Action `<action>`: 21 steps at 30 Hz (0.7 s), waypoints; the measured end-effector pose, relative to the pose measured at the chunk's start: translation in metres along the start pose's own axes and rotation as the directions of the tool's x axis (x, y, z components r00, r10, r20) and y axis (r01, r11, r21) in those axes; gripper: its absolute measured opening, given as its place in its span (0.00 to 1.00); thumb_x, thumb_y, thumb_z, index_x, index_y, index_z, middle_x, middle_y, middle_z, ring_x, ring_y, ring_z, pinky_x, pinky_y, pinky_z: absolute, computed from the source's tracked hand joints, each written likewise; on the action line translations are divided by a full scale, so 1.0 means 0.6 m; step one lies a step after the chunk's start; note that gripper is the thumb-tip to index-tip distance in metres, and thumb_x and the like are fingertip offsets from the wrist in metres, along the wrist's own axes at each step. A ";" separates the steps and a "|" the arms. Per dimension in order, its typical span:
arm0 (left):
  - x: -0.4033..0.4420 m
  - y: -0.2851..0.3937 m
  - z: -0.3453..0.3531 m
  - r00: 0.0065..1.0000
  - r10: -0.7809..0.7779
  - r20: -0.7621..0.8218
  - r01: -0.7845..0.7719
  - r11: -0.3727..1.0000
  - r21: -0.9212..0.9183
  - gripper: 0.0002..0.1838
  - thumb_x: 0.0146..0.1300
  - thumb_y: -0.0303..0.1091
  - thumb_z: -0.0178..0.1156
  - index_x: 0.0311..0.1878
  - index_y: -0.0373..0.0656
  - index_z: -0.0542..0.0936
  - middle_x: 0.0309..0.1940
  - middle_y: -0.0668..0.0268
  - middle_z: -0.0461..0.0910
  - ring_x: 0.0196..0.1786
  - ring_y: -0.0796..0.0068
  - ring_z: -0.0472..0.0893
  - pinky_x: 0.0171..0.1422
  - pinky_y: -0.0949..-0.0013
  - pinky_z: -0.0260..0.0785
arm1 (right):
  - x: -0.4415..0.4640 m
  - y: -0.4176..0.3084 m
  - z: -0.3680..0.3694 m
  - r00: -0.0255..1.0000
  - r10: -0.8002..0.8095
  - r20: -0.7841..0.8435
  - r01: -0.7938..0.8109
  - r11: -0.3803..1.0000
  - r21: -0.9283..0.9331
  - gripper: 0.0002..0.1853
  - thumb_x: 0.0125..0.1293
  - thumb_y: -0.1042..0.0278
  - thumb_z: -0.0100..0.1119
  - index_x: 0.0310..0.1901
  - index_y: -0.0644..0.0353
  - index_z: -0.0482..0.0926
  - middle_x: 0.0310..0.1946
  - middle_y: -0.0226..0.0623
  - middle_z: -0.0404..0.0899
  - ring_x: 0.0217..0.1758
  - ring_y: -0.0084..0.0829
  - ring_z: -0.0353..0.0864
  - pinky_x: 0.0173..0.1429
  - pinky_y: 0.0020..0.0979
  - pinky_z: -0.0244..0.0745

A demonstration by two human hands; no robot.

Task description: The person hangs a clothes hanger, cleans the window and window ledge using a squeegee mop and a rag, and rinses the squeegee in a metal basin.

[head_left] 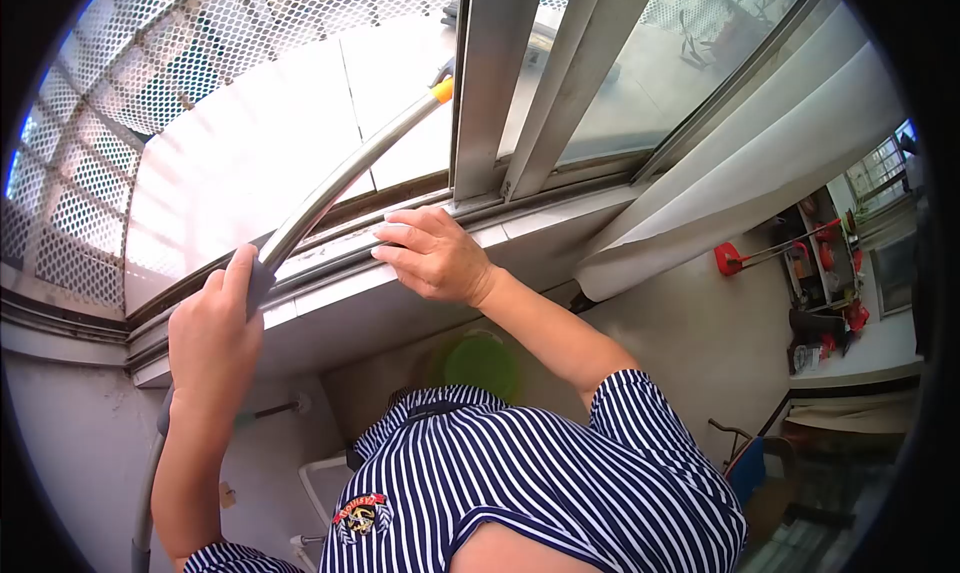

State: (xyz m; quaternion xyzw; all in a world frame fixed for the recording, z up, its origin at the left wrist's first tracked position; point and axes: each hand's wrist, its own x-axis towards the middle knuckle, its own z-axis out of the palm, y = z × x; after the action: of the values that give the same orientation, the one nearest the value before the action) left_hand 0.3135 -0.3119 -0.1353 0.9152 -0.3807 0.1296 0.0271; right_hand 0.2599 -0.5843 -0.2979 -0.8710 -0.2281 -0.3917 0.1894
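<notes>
My left hand (212, 318) is wrapped around the dark grey grip of a long metal pole (340, 178). The pole slants up and right through the window opening to an orange collar (443, 91). Beyond the collar, the window frame partly hides its dark end, so I cannot tell what kind of head it has. Below my left hand, the pole's lower length runs down along my forearm. My right hand (435, 256) rests on the window track (340, 263), with its fingers stretched apart over the rail and the sill edge.
Sliding window panes (620, 93) stand to the right of the opening, beside a pale curtain (760, 143). Metal mesh (230, 33) encloses the outer ledge (250, 143). Below the sill is a green basin (480, 365). A red dustpan (728, 259) is farther right on the floor.
</notes>
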 end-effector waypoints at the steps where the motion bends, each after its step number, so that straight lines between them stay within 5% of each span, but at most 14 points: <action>1: 0.021 0.006 0.013 1.000 0.012 0.017 -0.012 1.000 0.001 0.27 0.53 0.22 0.59 0.60 0.43 0.76 0.35 0.54 0.81 0.34 0.50 0.82 0.39 0.52 0.73 | 0.005 0.004 -0.004 0.999 -0.033 -0.002 0.033 0.999 -0.023 0.13 0.55 0.70 0.66 0.43 0.55 0.83 0.52 0.32 0.79 0.61 0.36 0.75 0.64 0.42 0.69; 5: 0.101 0.024 0.050 0.997 0.078 -0.004 -0.078 0.997 -0.020 0.27 0.53 0.23 0.59 0.60 0.42 0.75 0.34 0.54 0.81 0.32 0.50 0.82 0.39 0.51 0.73 | 0.009 0.006 -0.006 1.000 -0.027 0.015 0.028 0.998 -0.061 0.16 0.54 0.70 0.64 0.46 0.57 0.81 0.52 0.36 0.79 0.62 0.38 0.75 0.70 0.45 0.66; 10: 0.187 0.033 0.060 0.994 0.107 0.011 -0.106 0.992 -0.075 0.30 0.51 0.22 0.60 0.61 0.43 0.76 0.34 0.53 0.82 0.35 0.48 0.82 0.44 0.51 0.73 | 0.016 -0.004 0.009 0.995 0.094 0.030 -0.088 0.984 -0.152 0.19 0.55 0.66 0.63 0.49 0.58 0.80 0.52 0.36 0.79 0.62 0.37 0.76 0.70 0.44 0.67; 21: 0.235 0.034 0.063 0.988 0.155 -0.015 -0.156 0.982 -0.103 0.29 0.51 0.22 0.60 0.60 0.45 0.77 0.32 0.54 0.81 0.35 0.48 0.82 0.41 0.50 0.72 | 0.014 -0.001 0.020 0.997 0.070 0.032 -0.062 0.975 -0.212 0.20 0.55 0.64 0.62 0.50 0.62 0.79 0.49 0.39 0.81 0.57 0.38 0.79 0.66 0.41 0.71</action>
State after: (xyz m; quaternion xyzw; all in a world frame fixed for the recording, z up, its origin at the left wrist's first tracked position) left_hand 0.4026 -0.4296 -0.1365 0.8795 -0.4572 0.1144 0.0656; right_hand 0.2717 -0.5754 -0.2986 -0.9007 -0.1599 -0.3902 0.1045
